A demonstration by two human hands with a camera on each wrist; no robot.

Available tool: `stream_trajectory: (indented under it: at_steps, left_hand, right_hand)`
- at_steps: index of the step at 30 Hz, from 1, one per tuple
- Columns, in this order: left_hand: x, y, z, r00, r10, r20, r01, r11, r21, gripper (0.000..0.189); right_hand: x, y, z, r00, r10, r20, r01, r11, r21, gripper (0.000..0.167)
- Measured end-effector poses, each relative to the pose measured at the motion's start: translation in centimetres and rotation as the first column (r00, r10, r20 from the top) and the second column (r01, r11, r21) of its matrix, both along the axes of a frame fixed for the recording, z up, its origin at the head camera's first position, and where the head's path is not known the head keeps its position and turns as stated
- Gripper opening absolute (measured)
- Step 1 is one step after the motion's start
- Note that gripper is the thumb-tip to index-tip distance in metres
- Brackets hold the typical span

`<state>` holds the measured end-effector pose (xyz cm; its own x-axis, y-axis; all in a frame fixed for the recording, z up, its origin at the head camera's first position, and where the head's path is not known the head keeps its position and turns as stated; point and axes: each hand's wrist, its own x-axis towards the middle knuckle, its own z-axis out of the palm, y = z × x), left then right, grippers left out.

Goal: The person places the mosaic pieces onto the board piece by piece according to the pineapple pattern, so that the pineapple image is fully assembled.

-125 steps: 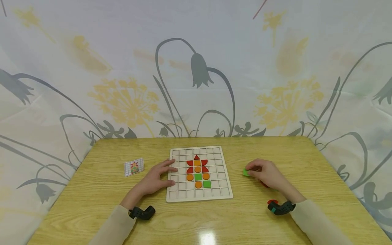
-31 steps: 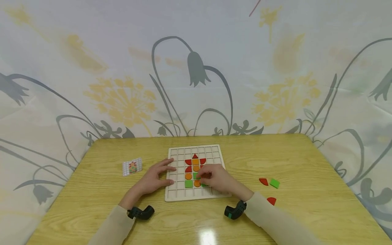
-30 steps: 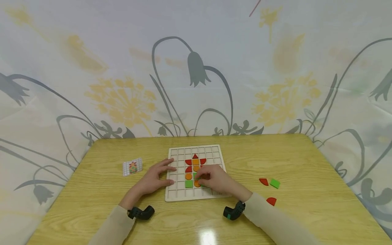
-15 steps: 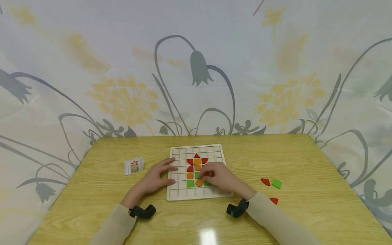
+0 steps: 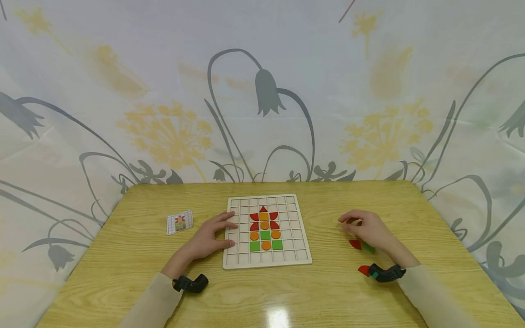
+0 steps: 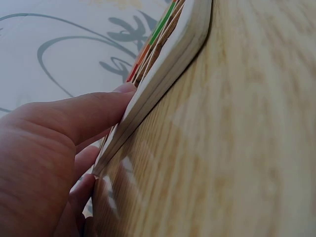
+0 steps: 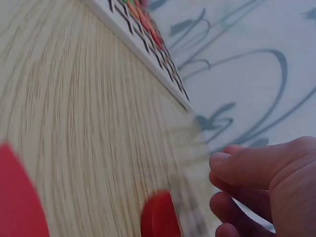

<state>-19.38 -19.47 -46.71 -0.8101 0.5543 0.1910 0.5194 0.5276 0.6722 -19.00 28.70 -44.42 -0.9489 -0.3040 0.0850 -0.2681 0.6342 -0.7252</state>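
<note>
My left hand (image 5: 207, 239) rests at the left edge of a pale grid board (image 5: 294, 228), thumb and fingertips on its rim. On the board, red pieces, orange circles, an orange square (image 5: 264, 216) and several green squares (image 5: 265, 235) form a figure. My right hand (image 5: 367, 230) hovers over the table right of the board, fingers loosely bent and nothing between them. Below it lie a red quarter-circle piece (image 5: 355, 245) and a partly hidden green square (image 5: 369, 248). Another red piece (image 5: 363, 270) is beside the wrist camera; the right wrist view shows red pieces (image 7: 160, 217) too.
A small pattern card (image 5: 172, 228) with a similar figure lies left of the board. The wooden table (image 5: 246, 296) ends at the back against a flower-patterned cloth (image 5: 262, 146).
A green square has been added at the figure's lower left since the first frame. My right hand has left the board and moved right, over the loose pieces. The left hand stays put.
</note>
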Motion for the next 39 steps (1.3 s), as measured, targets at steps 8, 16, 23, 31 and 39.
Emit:
stream_trajectory:
  at_steps: [8,16,23,31,39]
  left_hand:
    - [-0.1,0.0,0.2,1.0,-0.002,-0.008,0.002,1.0,-0.013,0.04]
    - [0.0,0.1,0.0,1.0,-0.004,-0.008,0.004,1.0,-0.003,0.039]
    - [0.0,0.1,-0.2,1.0,-0.002,0.003,0.002,1.0,0.007,0.038]
    - [0.0,0.0,-0.2,1.0,-0.001,0.006,0.001,1.0,0.007,0.039]
    - [0.0,0.0,-0.2,1.0,0.002,0.007,-0.002,1.0,0.003,0.039]
  right_hand:
    - [1.7,6.3,-0.6,0.995,-0.096,0.0,0.096,0.992,0.085,0.023]
    - [1.9,7.6,-0.6,0.988,0.14,0.062,-0.136,0.989,-0.059,0.021]
    - [1.7,8.1,-0.3,0.94,0.323,0.114,-0.311,0.944,-0.109,0.026]
    - [1.4,7.7,0.1,0.929,0.352,0.116,-0.34,0.934,-0.107,0.021]
    - [1.5,7.2,0.1,0.948,0.279,0.153,-0.258,0.955,-0.145,0.013]
